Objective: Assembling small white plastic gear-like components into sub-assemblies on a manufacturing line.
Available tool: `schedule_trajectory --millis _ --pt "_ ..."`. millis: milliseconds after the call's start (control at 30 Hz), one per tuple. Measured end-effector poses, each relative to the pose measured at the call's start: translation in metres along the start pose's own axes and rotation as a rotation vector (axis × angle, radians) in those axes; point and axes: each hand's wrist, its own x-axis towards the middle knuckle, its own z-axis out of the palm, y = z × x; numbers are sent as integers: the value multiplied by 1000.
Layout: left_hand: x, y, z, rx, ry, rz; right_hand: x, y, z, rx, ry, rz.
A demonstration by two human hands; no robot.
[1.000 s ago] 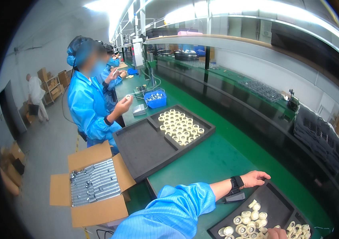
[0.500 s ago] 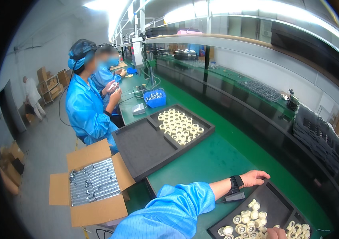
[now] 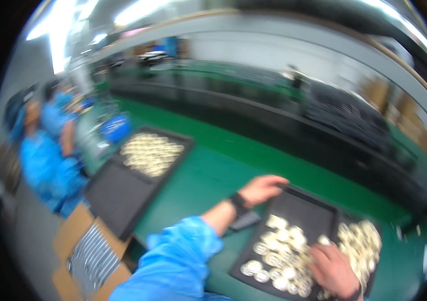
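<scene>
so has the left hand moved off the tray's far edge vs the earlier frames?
No. The left hand still rests at the far-left edge of the near black tray; the head camera swung, not the hand.

Green bench, black trays, pale rings

The bench (image 3: pixel 208 170) is bright green. The near tray (image 3: pixel 309 213) by its front edge is black, holding cream-white and silvery rings (image 3: pixel 278 251); the right hand (image 3: pixel 331 268) lies on them, and the left hand (image 3: pixel 261 188), with a black wrist strap (image 3: pixel 237 202), touches the tray's far left corner above a light blue sleeve (image 3: pixel 178 261). The far tray (image 3: pixel 123 193) toward the left edge is black too, its far half covered in pale cream rings (image 3: pixel 151 150). Beside that edge sits a brown cardboard box (image 3: pixel 73 241) with grey striped contents. A co-worker (image 3: pixel 43 155) wears light blue. A blue bin (image 3: pixel 115 128) stands further back.
</scene>
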Motion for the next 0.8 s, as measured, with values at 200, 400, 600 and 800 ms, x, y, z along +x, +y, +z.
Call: schedule_trajectory --millis 200,400,600,800 --pt "1 6 0 29 20 -22 0 17 11 100 3 -30" --pt "-7 13 5 98 11 30 -16 18 22 156 31 -51" --pt "-5 1 -5 35 3 45 -21 16 21 107 140 -87" --pt "5 -1 2 8 -45 23 -26 21 22 98 160 -100"
